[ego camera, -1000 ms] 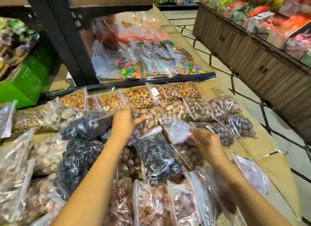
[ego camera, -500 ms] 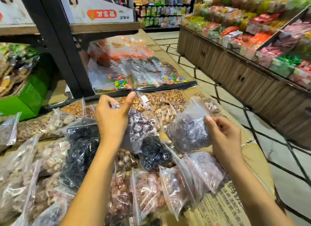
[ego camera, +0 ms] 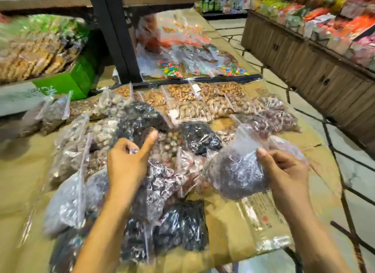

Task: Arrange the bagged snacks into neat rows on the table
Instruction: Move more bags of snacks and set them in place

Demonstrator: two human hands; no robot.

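Note:
Clear zip bags of nuts and dark dried fruit lie across a cardboard-covered table [ego camera: 253,228]. My right hand [ego camera: 284,171] grips a clear bag of dark purple snacks [ego camera: 235,175], held just above the table's right part. My left hand [ego camera: 129,161] pinches the top of another bag of dark wrapped snacks [ego camera: 160,183], which hangs below it over the pile. Rows of brown nut bags [ego camera: 194,108] lie at the far side. Black dried-fruit bags [ego camera: 198,136] sit in the middle and several more [ego camera: 182,226] near the front edge.
A black shelf post [ego camera: 113,39] rises behind the table, with bags of coloured candy [ego camera: 170,68] on a lower shelf. A green box [ego camera: 67,81] sits at the left. A wooden display counter [ego camera: 316,69] lines the tiled aisle on the right.
Both hands came lower and nearer with their bags; the right hand's bag dropped from chest height toward the cardboard. The camera tilted down and shifted, blurring the left side.

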